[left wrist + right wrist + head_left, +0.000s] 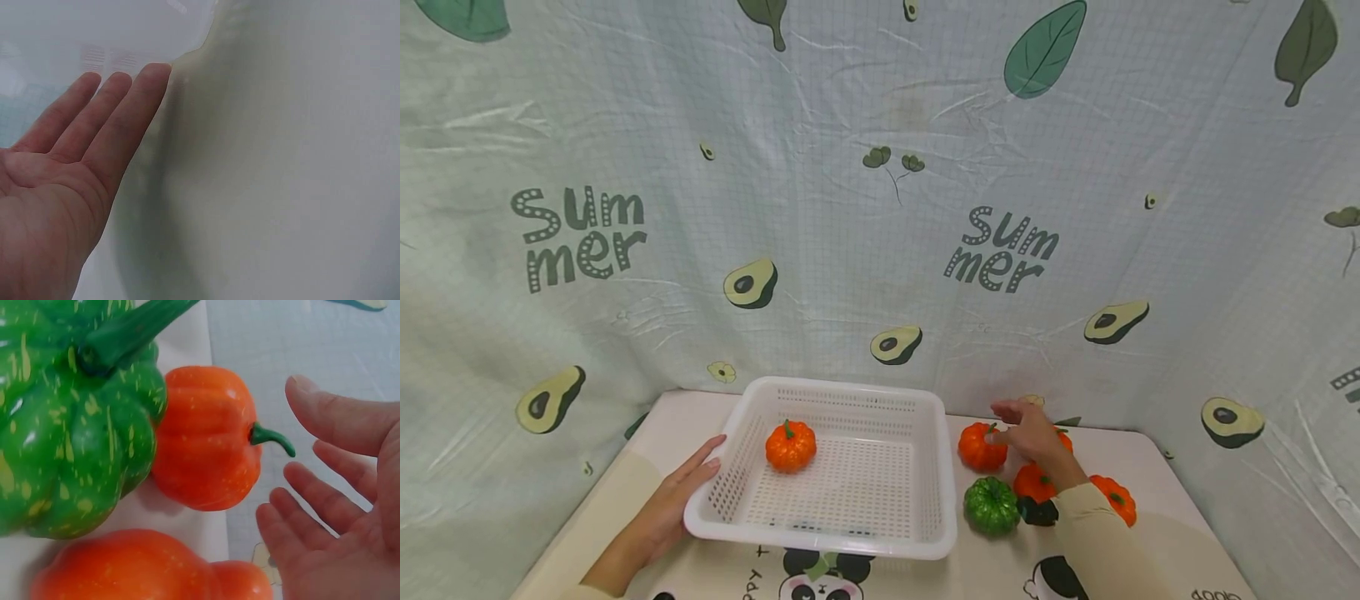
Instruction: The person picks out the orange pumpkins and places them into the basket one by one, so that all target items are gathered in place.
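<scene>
On the left, my left hand (672, 507) rests its extended fingers against the side of a white plastic basket (820, 542). The left wrist view shows straight fingers (122, 134) near the basket's wall. A small orange pumpkin (790, 450) with a green stem sits inside the basket, towards its left. Right of the basket, my right hand (1036, 435) hovers by another orange pumpkin (977, 450). In the right wrist view, the thumb and fingers are spread apart near that pumpkin's stem (274, 436), with nothing gripped. A green speckled pumpkin (992, 507) stands nearer the front.
More orange pumpkins (1033, 482) lie beneath and beside the right forearm, one farther right (1116, 498). A dark object (1037, 511) sits beside the green pumpkin, partly covered by the sleeve. The table (737, 575) has a panda-print cover; a patterned curtain (850, 250) hangs behind and at the sides.
</scene>
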Available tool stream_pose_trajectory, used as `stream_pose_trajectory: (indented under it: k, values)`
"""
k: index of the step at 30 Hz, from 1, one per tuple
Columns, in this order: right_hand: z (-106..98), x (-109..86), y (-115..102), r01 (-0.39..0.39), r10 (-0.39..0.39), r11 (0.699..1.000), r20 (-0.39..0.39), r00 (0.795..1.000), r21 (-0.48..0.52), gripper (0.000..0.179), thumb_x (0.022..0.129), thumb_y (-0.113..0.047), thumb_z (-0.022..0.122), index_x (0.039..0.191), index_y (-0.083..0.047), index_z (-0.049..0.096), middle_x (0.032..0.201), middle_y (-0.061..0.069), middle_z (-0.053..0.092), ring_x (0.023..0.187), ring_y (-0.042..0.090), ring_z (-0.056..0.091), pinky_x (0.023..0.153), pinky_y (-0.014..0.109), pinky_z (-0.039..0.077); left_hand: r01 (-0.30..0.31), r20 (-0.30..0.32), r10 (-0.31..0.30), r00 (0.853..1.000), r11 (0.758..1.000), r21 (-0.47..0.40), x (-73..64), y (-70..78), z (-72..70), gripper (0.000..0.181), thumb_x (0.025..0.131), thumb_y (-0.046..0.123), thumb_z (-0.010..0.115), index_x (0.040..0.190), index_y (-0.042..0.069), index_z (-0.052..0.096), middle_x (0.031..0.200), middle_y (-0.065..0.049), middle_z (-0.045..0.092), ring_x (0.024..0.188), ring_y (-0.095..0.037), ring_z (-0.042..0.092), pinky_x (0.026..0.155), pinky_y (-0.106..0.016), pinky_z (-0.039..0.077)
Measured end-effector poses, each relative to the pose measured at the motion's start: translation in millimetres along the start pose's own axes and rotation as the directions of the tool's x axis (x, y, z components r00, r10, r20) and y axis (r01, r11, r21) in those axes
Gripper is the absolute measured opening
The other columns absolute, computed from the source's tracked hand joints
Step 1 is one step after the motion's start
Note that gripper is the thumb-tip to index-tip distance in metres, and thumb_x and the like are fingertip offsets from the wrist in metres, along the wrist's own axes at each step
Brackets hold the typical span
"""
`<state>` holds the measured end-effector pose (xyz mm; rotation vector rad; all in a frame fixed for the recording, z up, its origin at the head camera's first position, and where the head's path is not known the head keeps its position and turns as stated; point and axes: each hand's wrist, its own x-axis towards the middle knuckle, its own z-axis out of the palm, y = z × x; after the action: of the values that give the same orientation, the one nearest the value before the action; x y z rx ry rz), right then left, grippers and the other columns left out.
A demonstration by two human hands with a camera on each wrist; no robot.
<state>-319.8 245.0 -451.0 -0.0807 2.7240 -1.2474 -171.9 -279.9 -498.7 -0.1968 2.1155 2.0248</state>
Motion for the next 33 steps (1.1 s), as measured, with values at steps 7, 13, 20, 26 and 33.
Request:
stream_pose_trajectory:
  k: [7,13,20,26,33]
  values:
    - [3,4.7,9,-0.028,0.028,1.000,0.060,0.998,0.001,0.073,0.085,-0.016,0.084,0.149,-0.001,0.053,0.152,0.027,0.053,0.140,0.047,0.048,0.114,0.062,0.042,0.007,-0.012,-0.007,1.000,1.000,0.010,0.3,0.6,-0.1,0.064,0.111,0.042,0.042,0.168,0.024,0.017,0.174,-0.019,0.018,0.134,-0.030,0.048,0.096,-0.041,0.053]
    - [5,7.6,15,0.010,-0.008,1.000,0.126,0.992,-0.013,0.078,0.084,-0.014,0.084,0.151,0.002,0.049,0.154,0.028,0.051,0.143,0.049,0.044,0.116,0.063,0.039,0.017,-0.020,-0.016,1.000,1.000,0.012,0.4,0.9,0.7,0.064,0.111,0.042,0.043,0.168,0.024,0.018,0.174,-0.019,0.018,0.134,-0.031,0.048,0.096,-0.042,0.053]
    - [6,8.1,18,0.033,-0.023,0.998,0.157,0.987,-0.062,0.079,0.080,-0.009,0.085,0.150,0.002,0.050,0.154,0.030,0.050,0.142,0.052,0.044,0.116,0.064,0.038,0.024,-0.025,-0.023,0.999,1.000,0.013,0.0,1.1,1.5,0.064,0.111,0.043,0.043,0.168,0.025,0.018,0.174,-0.019,0.018,0.134,-0.031,0.048,0.095,-0.042,0.054]
    - [7,11.1,19,0.045,-0.028,0.994,0.166,0.986,-0.099,0.077,0.079,-0.008,0.086,0.148,-0.001,0.053,0.153,0.030,0.051,0.139,0.051,0.047,0.114,0.064,0.040,0.019,-0.032,-0.019,0.999,1.000,0.009,-0.8,1.2,2.0,0.063,0.111,0.041,0.043,0.167,0.025,0.019,0.174,-0.019,0.018,0.135,-0.031,0.047,0.096,-0.041,0.054]
    - [7,13.2,22,0.060,-0.041,0.991,0.156,0.987,-0.116,0.075,0.077,-0.007,0.088,0.145,-0.002,0.058,0.150,0.029,0.054,0.136,0.052,0.050,0.111,0.063,0.044,0.024,-0.030,-0.023,0.999,1.000,0.012,-0.8,1.4,1.8,0.064,0.111,0.042,0.044,0.168,0.026,0.019,0.174,-0.018,0.018,0.134,-0.031,0.048,0.095,-0.041,0.054]
